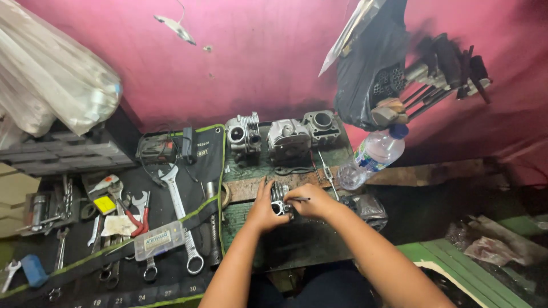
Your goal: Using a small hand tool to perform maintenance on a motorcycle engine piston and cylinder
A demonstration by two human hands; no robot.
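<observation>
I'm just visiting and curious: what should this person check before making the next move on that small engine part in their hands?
1. Left hand steadies the finned engine part: ok.
2. Right hand grips the thin dark tool: ok.
3. Tool tip seated on the part: cannot tell, hidden by fingers.
4. Part rests on the green workbench: ok.
5. Wrenches lie within reach on the left: ok.
6. Plastic bottle leans close by the work: not ok.

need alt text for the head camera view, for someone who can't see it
Two bare hands work on a small metal engine part at a green workbench: the left hand steadies it, the right hand holds a thin tool. Wrenches lie on a black mat to the left.
</observation>
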